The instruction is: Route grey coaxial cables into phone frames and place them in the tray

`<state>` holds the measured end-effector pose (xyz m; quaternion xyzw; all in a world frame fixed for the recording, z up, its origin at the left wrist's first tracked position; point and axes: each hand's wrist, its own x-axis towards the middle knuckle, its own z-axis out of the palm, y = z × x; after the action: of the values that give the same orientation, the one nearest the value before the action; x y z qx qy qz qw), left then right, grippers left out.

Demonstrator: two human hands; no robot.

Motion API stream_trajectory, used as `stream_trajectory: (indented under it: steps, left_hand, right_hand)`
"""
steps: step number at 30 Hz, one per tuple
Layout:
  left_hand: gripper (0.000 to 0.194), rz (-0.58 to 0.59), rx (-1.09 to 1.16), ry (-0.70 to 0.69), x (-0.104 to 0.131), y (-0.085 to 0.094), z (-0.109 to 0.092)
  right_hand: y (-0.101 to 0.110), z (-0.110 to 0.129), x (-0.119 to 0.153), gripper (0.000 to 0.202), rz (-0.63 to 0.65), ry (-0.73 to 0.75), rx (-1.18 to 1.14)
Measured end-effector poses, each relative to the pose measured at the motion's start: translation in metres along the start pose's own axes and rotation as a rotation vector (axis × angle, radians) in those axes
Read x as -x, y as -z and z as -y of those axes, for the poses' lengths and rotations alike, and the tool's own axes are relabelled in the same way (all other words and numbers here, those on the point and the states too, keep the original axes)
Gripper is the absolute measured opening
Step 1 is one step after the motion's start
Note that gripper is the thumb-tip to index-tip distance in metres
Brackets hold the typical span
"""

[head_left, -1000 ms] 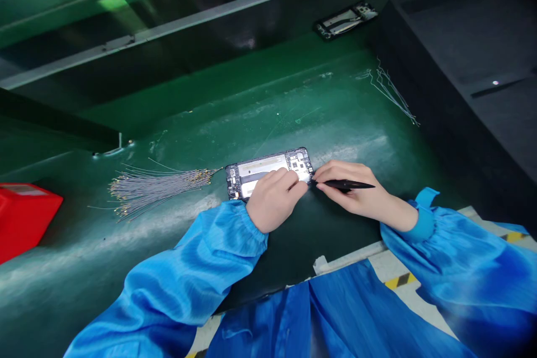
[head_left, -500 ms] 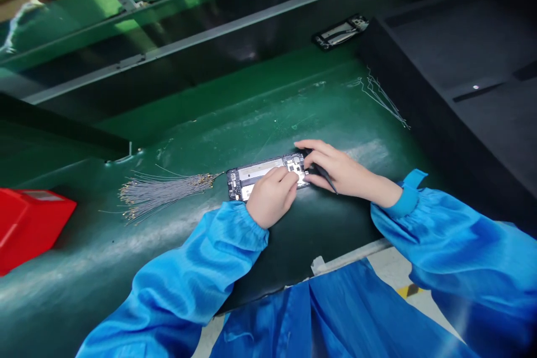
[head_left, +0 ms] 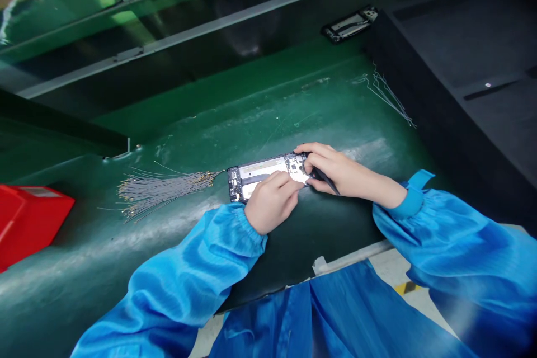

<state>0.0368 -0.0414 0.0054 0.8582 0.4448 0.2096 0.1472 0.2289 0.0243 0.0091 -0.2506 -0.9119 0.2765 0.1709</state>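
Observation:
An opened phone lies on the green work mat, its circuit board and the pale panel beside it exposed. My left hand covers the lower middle of the phone, with thumb and forefinger pinched at the board's lower edge. Whatever sits in that pinch is too small to make out. From the right, my right hand curls around a slim black pointed tool, its fingertips touching the phone's right end. To the phone's left spreads a bundle of thin grey cables with gold-coloured ends.
A red bin stands at the far left. Several loose cables lie by a large black tray on the right. Another opened phone rests at the back. A metal rail crosses behind the mat.
The view has shifted slightly. My left fingertips have slid a little to the right along the board's lower edge, closer to my right thumb. My right hand keeps its grip on the black tool.

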Motion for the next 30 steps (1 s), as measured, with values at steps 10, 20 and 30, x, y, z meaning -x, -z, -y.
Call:
stream_trajectory:
  steps: [10, 20, 30]
  left_hand:
    - [0.021, 0.003, 0.052, -0.023, 0.004, 0.0, -0.002]
    - [0.021, 0.061, -0.023, -0.155, 0.005, 0.012, 0.011]
    - [0.028, 0.016, 0.079, -0.151, 0.009, 0.011, 0.027]
  right_hand:
    - [0.009, -0.004, -0.019, 0.018, 0.141, -0.022, 0.11]
    - [0.008, 0.004, -0.024, 0.019, 0.204, -0.092, 0.152]
    - [0.008, -0.002, -0.021, 0.021, 0.186, -0.09, 0.086]
